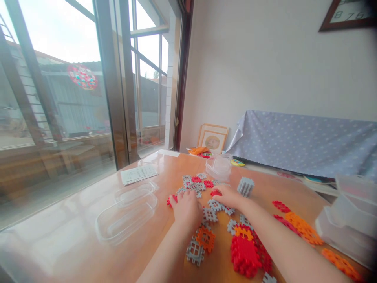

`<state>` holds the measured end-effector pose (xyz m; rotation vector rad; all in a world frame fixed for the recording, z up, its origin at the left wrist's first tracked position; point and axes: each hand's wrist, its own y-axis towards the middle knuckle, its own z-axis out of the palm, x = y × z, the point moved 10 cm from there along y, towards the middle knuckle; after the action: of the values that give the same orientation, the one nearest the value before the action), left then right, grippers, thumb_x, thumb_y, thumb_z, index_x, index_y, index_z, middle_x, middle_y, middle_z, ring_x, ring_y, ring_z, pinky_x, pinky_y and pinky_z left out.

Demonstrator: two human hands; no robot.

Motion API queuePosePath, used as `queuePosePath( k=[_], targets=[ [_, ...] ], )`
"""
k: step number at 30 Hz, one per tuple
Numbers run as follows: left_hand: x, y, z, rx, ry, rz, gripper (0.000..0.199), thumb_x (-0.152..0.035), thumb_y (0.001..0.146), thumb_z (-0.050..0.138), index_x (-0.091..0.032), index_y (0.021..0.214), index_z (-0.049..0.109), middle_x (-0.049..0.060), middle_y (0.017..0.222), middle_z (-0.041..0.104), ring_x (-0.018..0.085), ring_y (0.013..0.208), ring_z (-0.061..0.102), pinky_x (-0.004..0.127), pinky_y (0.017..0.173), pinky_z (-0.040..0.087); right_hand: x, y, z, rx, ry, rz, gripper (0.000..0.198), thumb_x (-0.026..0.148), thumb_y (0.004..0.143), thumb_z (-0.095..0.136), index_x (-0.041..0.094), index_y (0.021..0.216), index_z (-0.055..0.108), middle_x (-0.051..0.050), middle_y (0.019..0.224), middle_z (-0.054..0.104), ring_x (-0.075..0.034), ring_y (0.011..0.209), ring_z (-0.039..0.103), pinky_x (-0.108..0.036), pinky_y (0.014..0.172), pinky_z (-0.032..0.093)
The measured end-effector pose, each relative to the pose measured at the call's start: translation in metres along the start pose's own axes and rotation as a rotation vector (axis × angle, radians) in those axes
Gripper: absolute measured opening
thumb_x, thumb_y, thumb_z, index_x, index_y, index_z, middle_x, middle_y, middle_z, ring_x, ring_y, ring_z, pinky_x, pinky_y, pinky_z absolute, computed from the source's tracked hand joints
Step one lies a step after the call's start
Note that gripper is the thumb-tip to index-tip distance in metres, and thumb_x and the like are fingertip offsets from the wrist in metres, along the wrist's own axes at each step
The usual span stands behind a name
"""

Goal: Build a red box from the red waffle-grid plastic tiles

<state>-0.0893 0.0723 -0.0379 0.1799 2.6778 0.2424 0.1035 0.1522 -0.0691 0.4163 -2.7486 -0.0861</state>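
My left hand [187, 207] is palm down over the table, its fingers apart and reaching to the near edge of a cluster of grey interlocking tiles [187, 181]. A red tile [170, 201] shows beside its outer finger; what lies under the palm is hidden. My right hand [229, 196] pinches a red interlocking tile [216, 193] between thumb and fingers, just right of the cluster. Loose grey tiles [210, 215] lie between and below the hands. Nearer me are an orange tile [206, 238] and a thick stack of red tiles [245, 253].
Clear plastic lids [126, 216] and a paper sheet [139, 174] lie at left. A clear container [218, 167] stands at the back, beside a grey tile stack [245, 186]. Orange tiles [304, 228] and white plastic boxes [347, 228] are at right. Glass panels border the left.
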Motion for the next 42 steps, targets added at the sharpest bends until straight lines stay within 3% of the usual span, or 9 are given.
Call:
queuePosePath(
  k=[5,9,14,20,25,30,36,38,42],
  targets=[
    [0.044,0.010,-0.003,-0.017,0.036,-0.226,0.051,-0.030,0.087,0.051,-0.019,0.137,0.050,0.020,0.163,0.030,0.047,0.147,0.026,0.072,0.109,0.019,0.004,0.000,0.001,0.018,-0.020,-0.029,0.022,0.025,0.078,0.063,0.019,0.097,0.071,-0.007,0.107,0.073,-0.024,0.098,0.061,-0.030,0.084,0.042],
    [0.049,0.011,0.002,0.028,0.080,-0.211,0.042,-0.031,0.088,0.051,-0.018,0.128,0.055,0.022,0.151,0.046,0.043,0.137,0.042,0.062,0.106,0.032,0.004,0.000,0.002,0.047,-0.012,-0.028,0.020,0.023,0.076,0.065,0.020,0.094,0.073,-0.005,0.098,0.072,-0.022,0.090,0.062,-0.029,0.080,0.043],
    [0.030,0.014,0.007,0.016,0.077,-0.047,0.034,-0.017,0.087,0.046,-0.017,0.117,0.060,0.018,0.126,0.061,0.033,0.116,0.057,0.044,0.095,0.043,-0.002,-0.008,-0.008,-0.031,0.025,0.024,0.033,0.030,0.071,0.073,0.019,0.102,0.074,-0.009,0.109,0.065,-0.023,0.095,0.061,-0.030,0.083,0.045],
    [0.011,0.016,0.002,-0.055,0.017,0.070,0.037,-0.010,0.083,0.046,-0.019,0.116,0.059,0.014,0.116,0.063,0.028,0.106,0.060,0.036,0.088,0.045,-0.009,-0.022,-0.021,-0.130,0.138,0.055,0.008,0.022,0.073,0.068,0.019,0.080,0.070,-0.004,0.093,0.067,-0.018,0.083,0.061,-0.027,0.077,0.045],
    [-0.015,0.008,-0.012,-0.103,-0.146,0.198,0.032,-0.020,0.090,0.049,-0.023,0.121,0.056,0.010,0.122,0.062,0.024,0.111,0.060,0.031,0.092,0.045,-0.021,-0.042,-0.042,-0.275,0.273,0.116,0.008,0.023,0.077,0.061,0.020,0.081,0.068,-0.003,0.083,0.069,-0.018,0.078,0.061,-0.028,0.072,0.047],
    [-0.037,0.000,0.000,-0.033,-0.248,0.281,0.029,-0.034,0.094,0.052,-0.024,0.120,0.060,0.009,0.124,0.064,0.024,0.112,0.062,0.032,0.094,0.046,-0.032,-0.086,-0.069,-0.425,0.434,0.194,0.020,0.036,0.083,0.056,0.021,0.090,0.066,-0.002,0.084,0.071,-0.019,0.077,0.062,-0.031,0.073,0.050],
    [-0.059,-0.010,0.001,-0.062,-0.463,0.431,0.039,-0.043,0.093,0.058,-0.022,0.125,0.063,0.011,0.136,0.062,0.028,0.133,0.051,0.040,0.113,0.037,-0.024,-0.149,-0.086,-0.545,0.659,0.248,0.030,0.047,0.086,0.059,0.019,0.097,0.065,-0.003,0.084,0.068,-0.018,0.076,0.061,-0.030,0.072,0.049],
    [-0.066,-0.014,-0.003,-0.007,-0.628,0.421,0.037,-0.044,0.096,0.054,-0.021,0.122,0.065,0.010,0.128,0.067,0.026,0.122,0.059,0.039,0.106,0.043,-0.016,-0.166,-0.089,-0.578,0.774,0.250,0.031,0.049,0.085,0.064,0.020,0.096,0.066,-0.002,0.083,0.067,-0.017,0.074,0.059,-0.029,0.070,0.048],
    [-0.093,-0.035,-0.001,0.317,-1.044,0.419,0.040,-0.050,0.095,0.058,-0.019,0.120,0.064,0.007,0.108,0.071,0.019,0.097,0.065,0.030,0.085,0.050,0.013,-0.190,-0.092,-0.594,0.854,0.246,0.034,0.053,0.083,0.069,0.021,0.095,0.067,-0.002,0.086,0.068,-0.018,0.078,0.060,-0.030,0.073,0.049]
  ],
)
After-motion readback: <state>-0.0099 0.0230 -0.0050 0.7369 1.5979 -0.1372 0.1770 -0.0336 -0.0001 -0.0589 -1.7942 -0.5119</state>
